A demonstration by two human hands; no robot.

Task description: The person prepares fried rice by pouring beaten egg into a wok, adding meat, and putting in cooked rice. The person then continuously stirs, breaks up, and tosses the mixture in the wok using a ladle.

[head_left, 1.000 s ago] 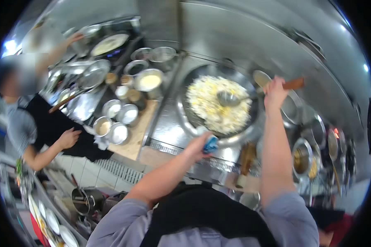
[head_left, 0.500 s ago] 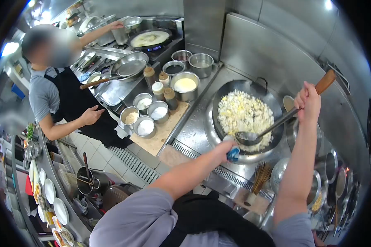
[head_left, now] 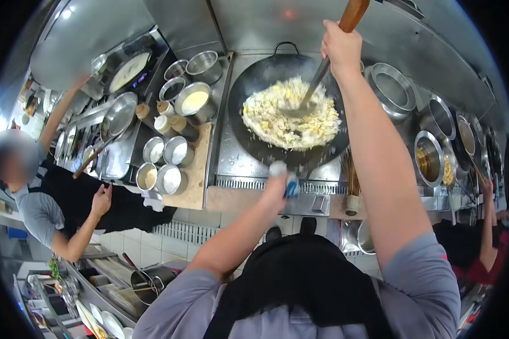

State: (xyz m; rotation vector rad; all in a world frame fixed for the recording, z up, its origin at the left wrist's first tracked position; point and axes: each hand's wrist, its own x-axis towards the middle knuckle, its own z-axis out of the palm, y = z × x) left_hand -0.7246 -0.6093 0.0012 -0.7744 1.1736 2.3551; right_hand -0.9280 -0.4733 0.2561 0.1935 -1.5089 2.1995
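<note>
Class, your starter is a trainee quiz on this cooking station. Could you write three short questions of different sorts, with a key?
1. Which hand holds the ladle?
2. True or false: the ladle reaches into the food in the wok.
3. Fill in the colour: the pot beside the bottles has ____ contents.

Key: 1. The right hand. 2. True. 3. Yellow.

The person wears a grey short-sleeved shirt, a black apron and dark shoes.
</note>
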